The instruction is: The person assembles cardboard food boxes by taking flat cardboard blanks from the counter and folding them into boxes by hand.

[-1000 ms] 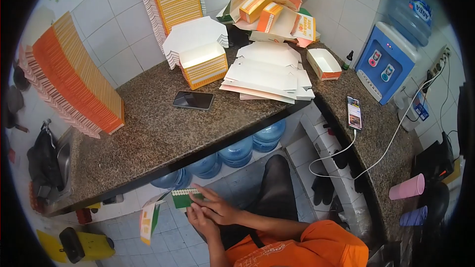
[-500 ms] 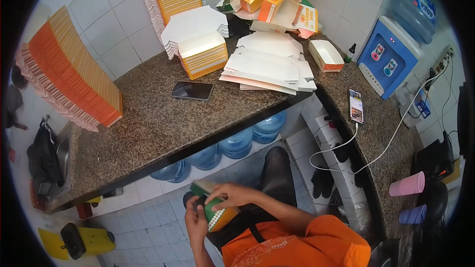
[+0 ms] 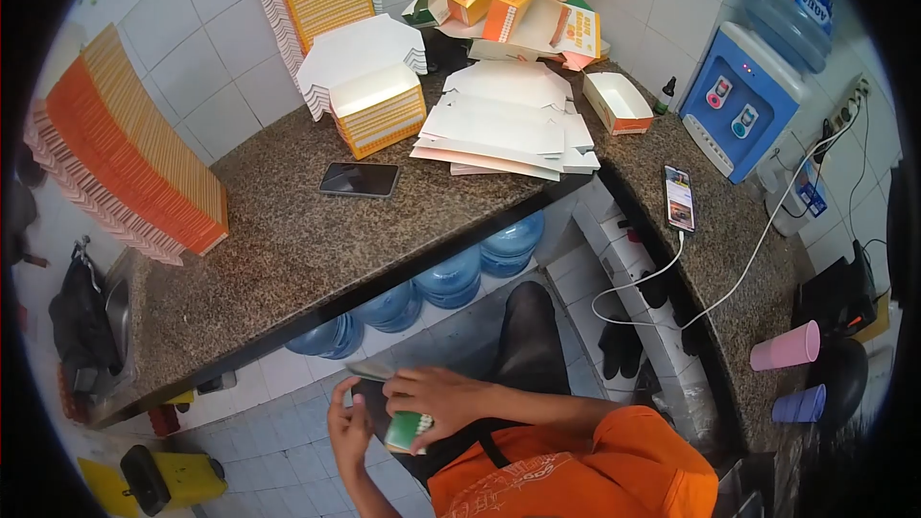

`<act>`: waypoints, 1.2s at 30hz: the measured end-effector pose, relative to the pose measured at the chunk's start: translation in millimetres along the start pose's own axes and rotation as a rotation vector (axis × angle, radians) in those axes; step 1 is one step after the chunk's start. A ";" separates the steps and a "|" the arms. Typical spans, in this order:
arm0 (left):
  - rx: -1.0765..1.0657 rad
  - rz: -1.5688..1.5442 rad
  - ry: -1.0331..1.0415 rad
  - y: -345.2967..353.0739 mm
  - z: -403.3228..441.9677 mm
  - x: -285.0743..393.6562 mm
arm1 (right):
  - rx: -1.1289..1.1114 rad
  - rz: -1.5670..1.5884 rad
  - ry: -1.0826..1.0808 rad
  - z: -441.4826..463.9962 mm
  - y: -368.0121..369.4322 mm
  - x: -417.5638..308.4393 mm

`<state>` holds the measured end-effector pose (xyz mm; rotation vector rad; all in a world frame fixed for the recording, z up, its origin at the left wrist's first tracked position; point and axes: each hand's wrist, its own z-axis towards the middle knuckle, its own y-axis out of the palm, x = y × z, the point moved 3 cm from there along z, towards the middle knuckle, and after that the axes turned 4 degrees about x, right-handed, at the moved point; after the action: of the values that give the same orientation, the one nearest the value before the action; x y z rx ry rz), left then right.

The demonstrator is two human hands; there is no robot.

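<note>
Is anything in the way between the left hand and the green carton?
Nothing visible stands between the left hand and the green carton. The right hand covers part of the carton, but the side facing the left hand shows uncovered. Whether the left fingertips touch the pale flap I can't tell.

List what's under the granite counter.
Large blue bottles stand in a row beneath the counter. Its edge partly covers them, and anything deeper underneath cannot be seen.

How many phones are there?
2. A dark phone lies on the counter, in front of the box stacks. A lit phone lies farther right, plugged into a white cable. More could be hidden behind things.
</note>
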<state>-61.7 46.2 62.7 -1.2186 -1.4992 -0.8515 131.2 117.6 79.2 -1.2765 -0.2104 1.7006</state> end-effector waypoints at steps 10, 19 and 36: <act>-0.101 -0.627 0.028 -38.6 -9.9 -100.2 | 0.768 0.573 0.666 -56.7 24.6 104.9; 0.028 0.384 0.303 -15.1 -11.9 -57.6 | 0.650 -0.199 0.576 -81.2 -13.1 119.0; -0.523 -0.631 -0.571 37.9 -13.6 -108.4 | 0.150 0.449 0.118 11.3 -13.3 40.4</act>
<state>-20.5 13.2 -40.2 -1.4587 -2.2842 -1.4622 130.3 159.6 66.3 -1.3748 0.2904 1.9616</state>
